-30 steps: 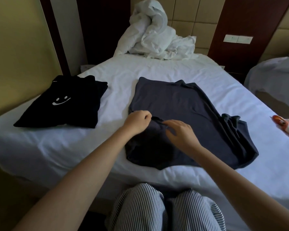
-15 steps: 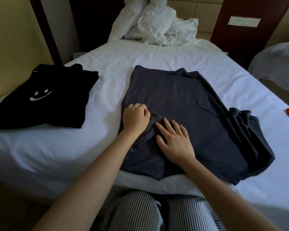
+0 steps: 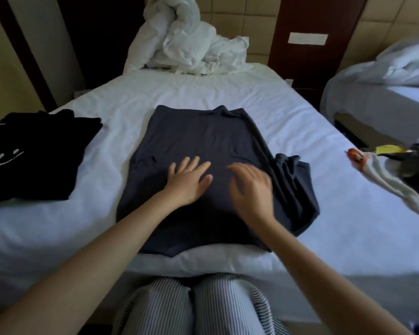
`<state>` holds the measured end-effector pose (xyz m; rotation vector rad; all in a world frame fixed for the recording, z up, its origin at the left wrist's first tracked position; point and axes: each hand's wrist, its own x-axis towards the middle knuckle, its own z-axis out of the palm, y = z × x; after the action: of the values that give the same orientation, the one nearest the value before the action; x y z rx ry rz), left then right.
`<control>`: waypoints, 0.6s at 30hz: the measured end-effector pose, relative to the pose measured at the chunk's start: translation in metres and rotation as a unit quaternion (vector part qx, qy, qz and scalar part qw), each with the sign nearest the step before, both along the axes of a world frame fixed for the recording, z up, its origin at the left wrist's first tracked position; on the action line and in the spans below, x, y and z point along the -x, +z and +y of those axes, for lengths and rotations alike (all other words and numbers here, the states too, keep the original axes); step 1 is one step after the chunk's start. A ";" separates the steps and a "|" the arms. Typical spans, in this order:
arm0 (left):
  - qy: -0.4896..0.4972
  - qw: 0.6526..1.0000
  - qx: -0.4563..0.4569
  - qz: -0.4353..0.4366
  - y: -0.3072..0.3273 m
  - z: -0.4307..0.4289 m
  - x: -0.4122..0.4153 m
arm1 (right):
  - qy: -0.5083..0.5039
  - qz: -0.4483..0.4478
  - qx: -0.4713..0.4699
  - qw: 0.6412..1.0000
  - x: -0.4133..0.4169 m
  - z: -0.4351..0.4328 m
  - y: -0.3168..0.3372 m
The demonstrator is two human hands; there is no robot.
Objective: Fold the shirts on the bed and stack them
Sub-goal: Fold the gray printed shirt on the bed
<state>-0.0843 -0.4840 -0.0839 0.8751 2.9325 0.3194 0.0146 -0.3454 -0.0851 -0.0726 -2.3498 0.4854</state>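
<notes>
The dark slate-blue cotton shirt point(image 3: 203, 141) lies spread flat in the middle of the white-sheeted bed point(image 3: 191, 90). Its near hem is at the mattress edge just in front of my knees. Its left side is folded in to a straight edge, while its right side is bunched into loose pleats, with a crumpled sleeve point(image 3: 289, 169) sticking out to the right.

My left hand point(image 3: 186, 182) rests palm down on the middle of the shirt, fingers straight and spread, gripping nothing. My right hand point(image 3: 252, 189) is just to the right of it over the same shirt. It is blurred, with the fingers loosely bent and nothing held in them. I cannot tell whether its palm touches the cloth.

Well apart on the left side of the bed lies a folded black shirt with a white smiley face print point(image 3: 34, 155).

At the far end of the bed sits a rumpled white duvet heap point(image 3: 186, 39) against the tan padded headboard. On the right edge of the bed lies a white garment with an orange patch point(image 3: 385, 175), and beside it are a yellow tag point(image 3: 388, 149) and some dark cloth I cannot make out. A second bed with pale bedding point(image 3: 377, 93) stands further right. My blue-and-white striped trousers point(image 3: 179, 305) show at the near edge.
</notes>
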 end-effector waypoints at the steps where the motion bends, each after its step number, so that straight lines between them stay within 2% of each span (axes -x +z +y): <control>1: -0.032 0.999 -0.008 -0.004 0.006 0.021 -0.008 | -0.045 0.007 -0.006 0.999 -0.009 0.025 0.005; 3: -0.092 0.995 -0.029 -0.019 0.017 0.068 -0.021 | -0.157 -0.041 0.036 0.986 -0.027 0.079 0.009; 5: -0.129 0.990 -0.057 -0.029 0.022 0.115 -0.028 | -0.253 -0.139 0.121 0.950 -0.038 0.128 0.004; 7: -0.129 0.988 -0.072 -0.050 0.013 0.151 -0.031 | -0.276 -0.224 0.176 0.918 -0.041 0.155 -0.005; 9: -0.108 0.992 -0.044 -0.046 -0.007 0.175 -0.034 | -0.259 -0.257 0.152 0.919 -0.038 0.169 -0.018; 11: -0.087 0.996 -0.010 -0.004 -0.026 0.183 -0.036 | -0.240 -0.263 0.080 0.931 -0.031 0.173 -0.029; 13: -0.081 0.996 -0.017 0.013 -0.034 0.184 -0.034 | -0.229 -0.249 0.054 0.939 -0.022 0.174 -0.028; 16: -0.086 0.996 -0.029 0.022 -0.037 0.182 -0.033 | -0.225 -0.221 0.122 0.941 -0.001 0.179 -0.022; 18: -0.083 0.995 -0.046 0.023 -0.037 0.181 -0.034 | -0.234 -0.163 0.190 0.939 0.009 0.180 -0.023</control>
<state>-0.0499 -0.3033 -0.1211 1.1444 2.8819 0.4305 0.0057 -0.1653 -0.1082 -0.9344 -2.4033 0.7175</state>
